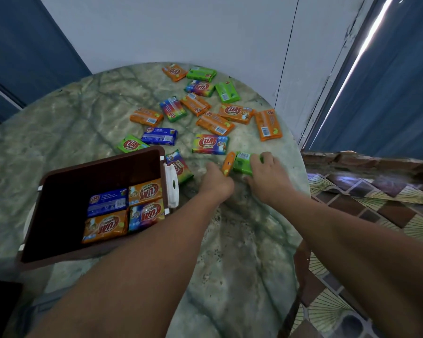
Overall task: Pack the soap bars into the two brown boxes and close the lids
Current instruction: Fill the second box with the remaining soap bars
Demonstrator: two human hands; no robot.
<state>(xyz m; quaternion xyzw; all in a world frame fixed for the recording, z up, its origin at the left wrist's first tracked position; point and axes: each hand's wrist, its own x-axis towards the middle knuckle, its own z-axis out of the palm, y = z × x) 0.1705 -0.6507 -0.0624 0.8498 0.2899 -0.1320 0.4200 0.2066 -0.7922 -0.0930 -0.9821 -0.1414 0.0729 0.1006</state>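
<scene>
An open brown box (66, 181) stands at the near left of the round table, with several wrapped soap bars (122, 208) lying flat in its right half. Many more bars, orange, green, blue and rainbow, lie scattered across the far right of the table (195, 111). My left hand (215, 180) grips an orange soap bar (228, 163) held on edge. Beside it my right hand (266, 174) is closed on a green soap bar (242, 162). A rainbow bar (180, 167) lies right next to the box's white latch (171, 185). Only one box is in view.
The marbled green table (71, 123) ends close to my right hand, with patterned floor tiles (366, 206) beyond. A pale wall stands behind, blue doors at both sides. A dark object (0, 306) sits at the lower left corner.
</scene>
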